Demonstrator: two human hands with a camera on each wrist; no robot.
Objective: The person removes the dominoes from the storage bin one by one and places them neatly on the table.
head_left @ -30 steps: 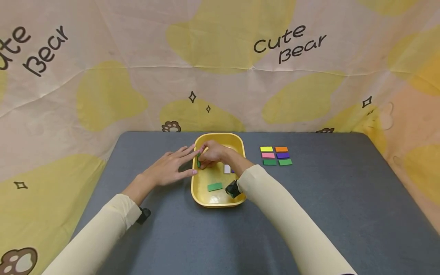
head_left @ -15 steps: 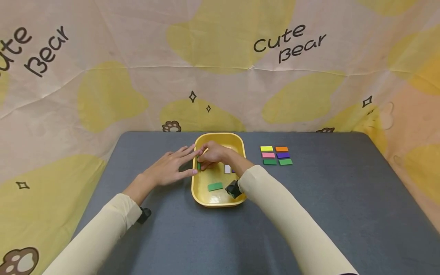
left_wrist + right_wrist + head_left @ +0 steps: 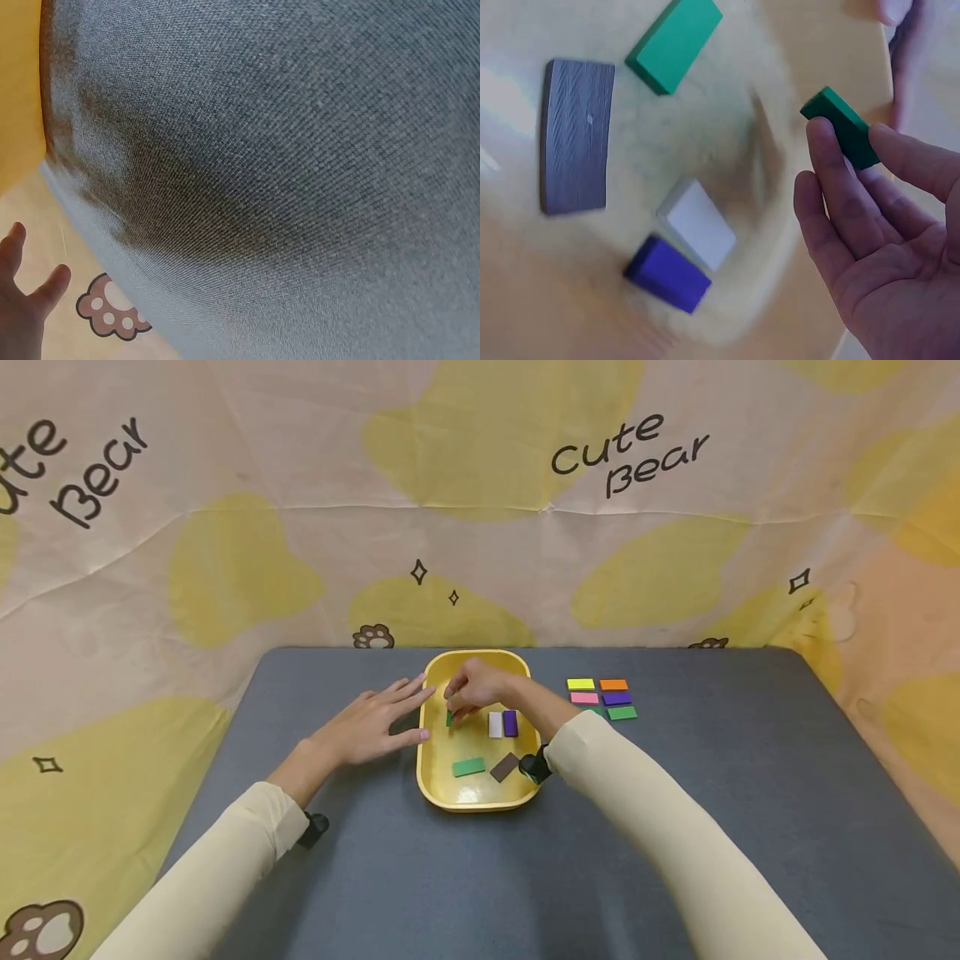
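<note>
My right hand (image 3: 477, 687) is over the yellow tray (image 3: 422, 777) and pinches a dark green block (image 3: 844, 126) between thumb and fingers. Below it in the tray lie a white block (image 3: 700, 223), a purple block (image 3: 667, 273), a lighter green block (image 3: 675, 45) and a dark brown block (image 3: 577, 136). The white and purple ones lie side by side. My left hand (image 3: 375, 722) is spread at the tray's left side, fingertips right at the rim, holding nothing; only part of it shows in the left wrist view.
On the grey table (image 3: 712, 827), right of the tray, several flat blocks stand in two columns, among them yellow (image 3: 581, 684), orange (image 3: 613, 685), pink (image 3: 584, 698) and purple (image 3: 617, 698) ones. A printed cloth (image 3: 480, 460) hangs behind the table's far edge.
My right hand has moved right, away from the tray's left wall, with the dark green block. The purple and brown blocks, covered before by the arm, now show. My left hand has stayed put.
</note>
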